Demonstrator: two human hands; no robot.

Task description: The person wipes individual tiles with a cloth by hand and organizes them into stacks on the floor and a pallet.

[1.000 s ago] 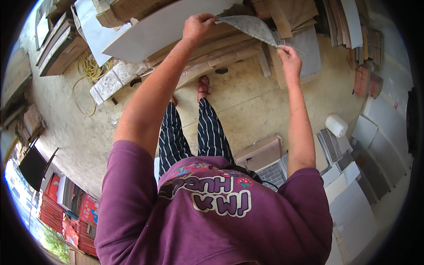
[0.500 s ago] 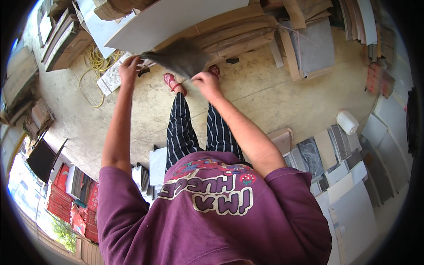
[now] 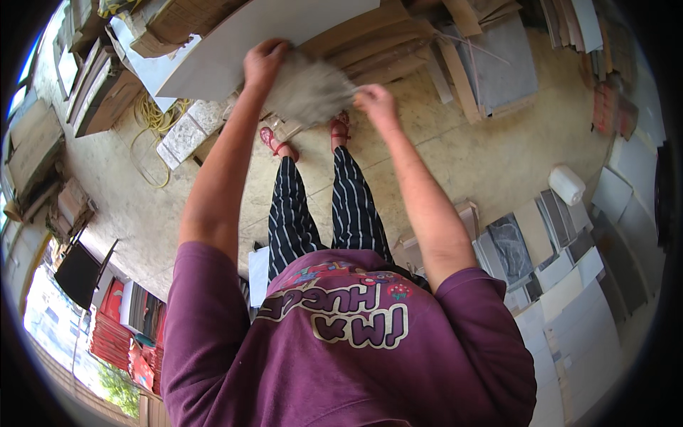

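Observation:
A grey-brown cloth (image 3: 309,92), smeared by motion, hangs spread between my two hands, out ahead of me above my feet. My left hand (image 3: 263,64) is closed on its far left part, in front of a large white panel (image 3: 206,67). A corner at the right is pinched in the fingers of my right hand (image 3: 376,105). Both arms reach forward, and the cloth appears apart from the floor. Whether it touches the panel I cannot tell.
Cardboard-wrapped slabs (image 3: 388,53) lean behind the panel. On the left floor lie a coiled yellow hose (image 3: 151,117) and a speckled white slab (image 3: 188,135). A white plastic jug (image 3: 567,185) sits right, near rows of tile samples (image 3: 509,245). A black chair (image 3: 80,274) stands at left.
Both hands have moved farther out and to the right, carrying the cloth. Its dark side showed before; now a lighter grey face shows. The view has shifted slightly.

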